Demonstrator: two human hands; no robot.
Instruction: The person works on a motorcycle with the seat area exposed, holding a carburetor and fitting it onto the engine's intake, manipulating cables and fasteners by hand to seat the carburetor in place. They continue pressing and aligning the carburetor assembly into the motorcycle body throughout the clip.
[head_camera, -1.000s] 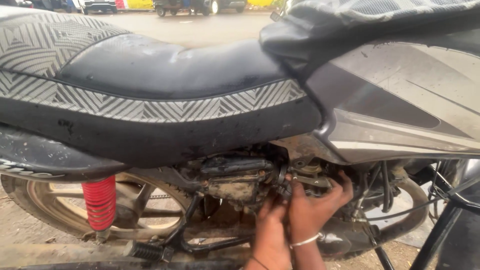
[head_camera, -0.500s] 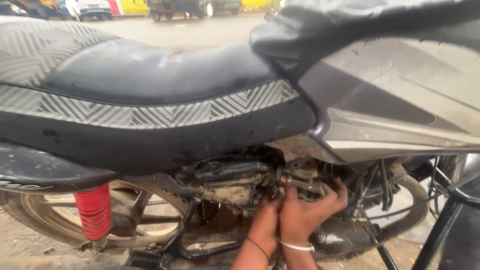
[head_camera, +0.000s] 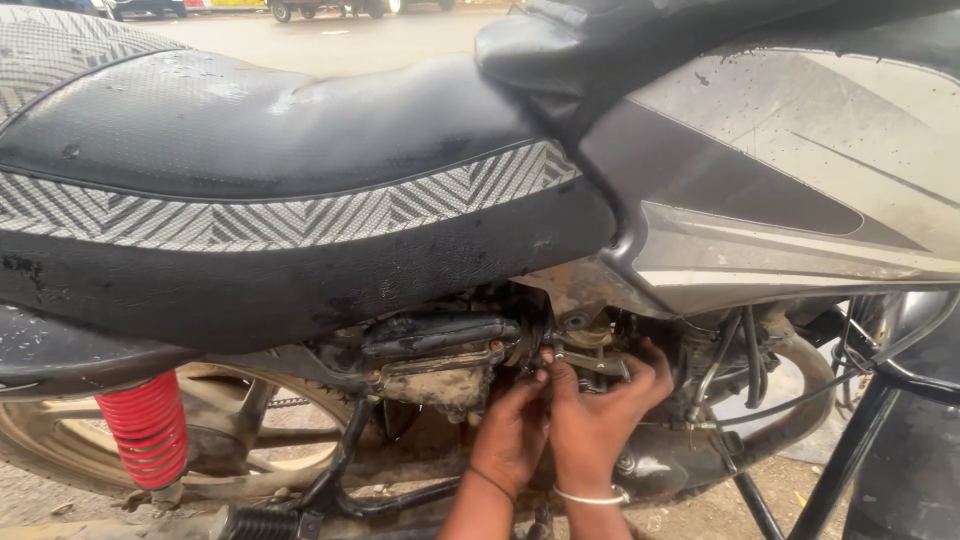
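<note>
Here the carburettor (head_camera: 590, 345) (grimy, rust-brown) sits under both hands (head_camera: 560, 420).

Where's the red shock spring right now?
In the head view, the red shock spring sits at the lower left, under the black seat and in front of the rear wheel, well left of both hands.

Your left hand (head_camera: 512, 430) and right hand (head_camera: 598, 420) side by side under motorcycle, fingers up in engine bay. Small metal part (head_camera: 592, 362) at your fingertips, just below frame. Seat (head_camera: 250, 190) above and to left; fuel tank (head_camera: 800, 180) above and to right. Shock spring (head_camera: 150, 430) far left, in front of rear wheel (head_camera: 60, 460). Cables (head_camera: 745, 360) right of your hands.
</note>
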